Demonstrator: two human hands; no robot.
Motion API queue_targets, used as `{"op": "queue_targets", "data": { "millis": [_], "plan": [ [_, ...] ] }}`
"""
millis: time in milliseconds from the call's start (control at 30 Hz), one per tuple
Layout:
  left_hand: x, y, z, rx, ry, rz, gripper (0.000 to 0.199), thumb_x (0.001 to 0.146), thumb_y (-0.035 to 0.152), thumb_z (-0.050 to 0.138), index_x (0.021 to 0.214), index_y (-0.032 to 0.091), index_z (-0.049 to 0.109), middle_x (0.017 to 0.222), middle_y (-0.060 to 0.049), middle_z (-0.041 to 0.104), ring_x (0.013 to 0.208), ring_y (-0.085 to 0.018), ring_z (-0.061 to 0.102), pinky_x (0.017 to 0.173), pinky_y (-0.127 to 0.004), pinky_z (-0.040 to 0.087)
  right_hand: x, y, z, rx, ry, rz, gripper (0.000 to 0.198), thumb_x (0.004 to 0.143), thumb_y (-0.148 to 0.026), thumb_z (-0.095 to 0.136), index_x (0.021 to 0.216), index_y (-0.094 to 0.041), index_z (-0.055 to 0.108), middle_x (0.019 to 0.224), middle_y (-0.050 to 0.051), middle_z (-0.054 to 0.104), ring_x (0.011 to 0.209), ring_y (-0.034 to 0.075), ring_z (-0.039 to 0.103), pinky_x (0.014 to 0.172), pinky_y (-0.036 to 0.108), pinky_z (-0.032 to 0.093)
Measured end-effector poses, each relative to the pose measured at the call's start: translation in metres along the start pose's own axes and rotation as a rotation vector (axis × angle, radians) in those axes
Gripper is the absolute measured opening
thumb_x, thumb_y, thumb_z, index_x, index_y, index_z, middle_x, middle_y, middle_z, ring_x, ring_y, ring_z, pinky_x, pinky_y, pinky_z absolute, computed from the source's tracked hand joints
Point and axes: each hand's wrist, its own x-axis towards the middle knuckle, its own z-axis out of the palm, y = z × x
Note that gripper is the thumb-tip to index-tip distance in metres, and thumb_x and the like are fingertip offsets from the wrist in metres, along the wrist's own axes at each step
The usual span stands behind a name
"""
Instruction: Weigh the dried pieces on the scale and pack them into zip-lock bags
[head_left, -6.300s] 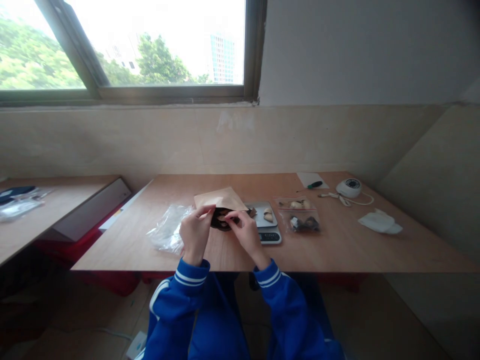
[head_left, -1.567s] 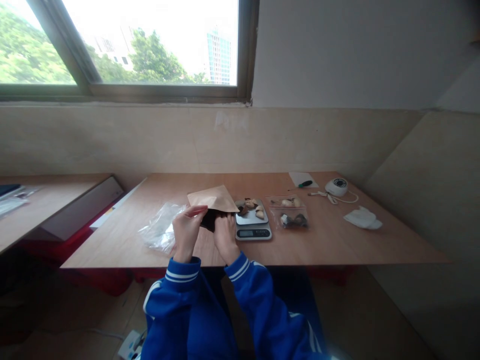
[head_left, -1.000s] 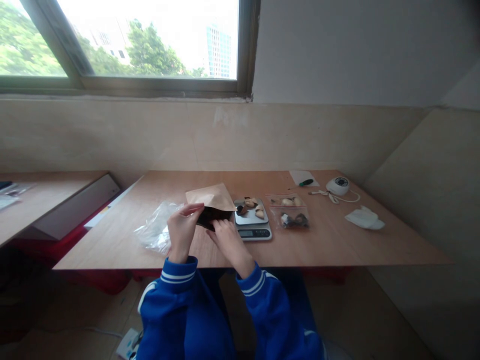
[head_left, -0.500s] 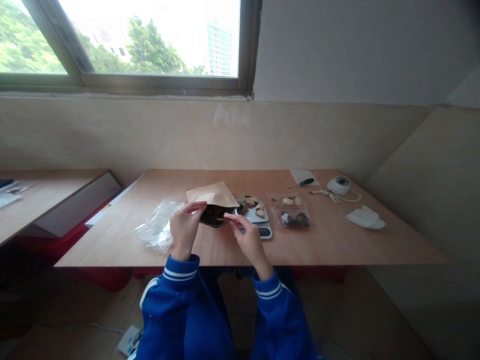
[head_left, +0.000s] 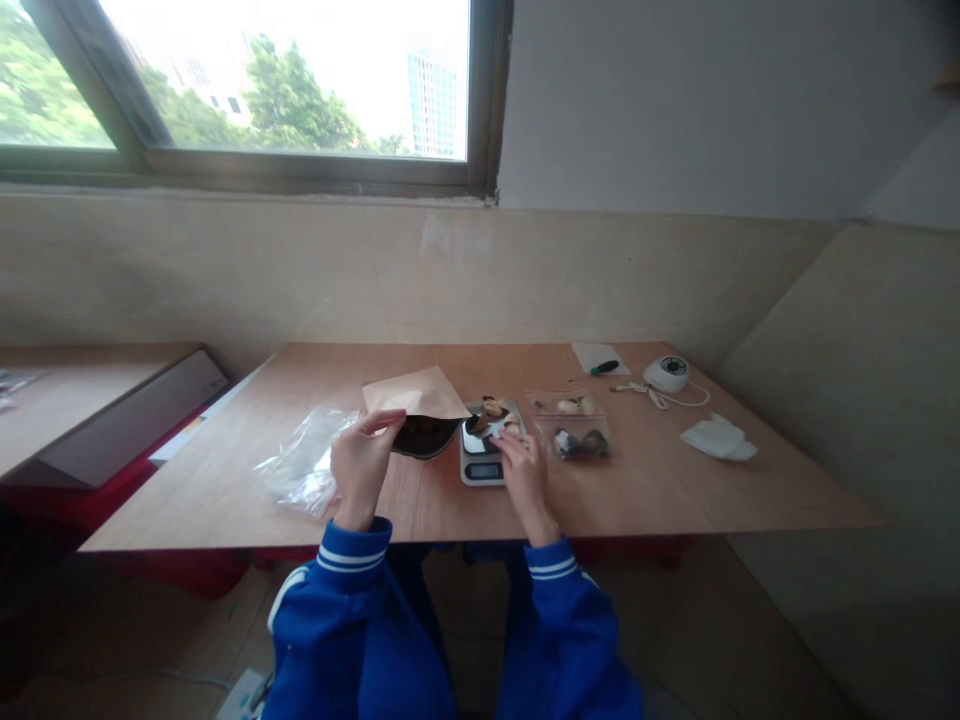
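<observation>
My left hand [head_left: 366, 462] is closed on the rim of a brown paper pouch [head_left: 420, 392], tilted with its dark mouth toward me. Brownish pieces show dimly inside it. Over the front of a white kitchen scale [head_left: 466, 468], my right hand [head_left: 525, 470] has its fingers drawn together beside a small dark piece [head_left: 490, 443]. What the fingertips hold, if anything, is too small to make out. Several pale and brown dried pieces, like mushroom slices [head_left: 495, 406], lie on the scale's plate. The scale's display [head_left: 484, 471] is visible but unreadable.
Clear plastic bags [head_left: 300, 462] lie left of the pouch. Right of the scale is a zip bag [head_left: 576, 425] with pale and dark pieces. Farther right are a screwdriver [head_left: 604, 368] on paper, a white dome camera [head_left: 666, 374] with its cable, and a crumpled white tissue [head_left: 718, 438].
My right hand has left the pouch's mouth and moved right and down to the scale. The left hand still holds the pouch. The whole view has shifted slightly.
</observation>
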Motion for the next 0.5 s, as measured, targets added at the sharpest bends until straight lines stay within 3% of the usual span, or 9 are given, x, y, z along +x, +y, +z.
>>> {"op": "queue_targets", "data": {
  "millis": [133,267,367,500],
  "plan": [
    [0.0,-0.001,-0.001,-0.001,0.005,0.01,0.017,0.075,0.038,0.063,0.083,0.031,0.076,0.081,0.005,0.076,0.085,-0.02,0.07,0.072,-0.026,0.049,-0.006,-0.005,-0.001,-0.111,-0.042,-0.002,0.046,0.083,0.0,0.04,0.113,-0.019,0.07,0.126,0.011,0.06,0.101,0.026,0.051,0.093,0.046,0.043],
    [0.001,-0.001,0.0,0.014,0.01,0.002,0.017,0.075,0.038,0.063,0.083,0.031,0.076,0.081,0.005,0.076,0.084,-0.02,0.07,0.072,-0.026,0.049,-0.01,-0.021,-0.019,-0.095,-0.045,0.038,0.053,0.081,0.003,0.037,0.12,-0.021,0.065,0.133,0.013,0.051,0.104,0.026,0.05,0.096,0.048,0.041],
    [0.001,-0.002,0.001,0.011,0.012,0.004,0.017,0.075,0.038,0.063,0.083,0.03,0.076,0.081,0.004,0.076,0.084,-0.02,0.07,0.072,-0.026,0.05,-0.015,-0.043,-0.032,0.079,-0.08,0.048,0.047,0.082,0.0,0.038,0.111,-0.022,0.068,0.119,0.011,0.057,0.104,0.025,0.051,0.095,0.045,0.043],
    [0.0,-0.004,0.006,-0.014,0.007,0.038,0.016,0.075,0.036,0.063,0.082,0.029,0.076,0.082,0.004,0.076,0.084,-0.02,0.071,0.072,-0.026,0.051,-0.019,-0.084,-0.031,0.394,-0.24,0.011,0.044,0.083,0.001,0.038,0.102,-0.022,0.069,0.105,0.007,0.062,0.102,0.02,0.055,0.094,0.037,0.048]
  ]
}}
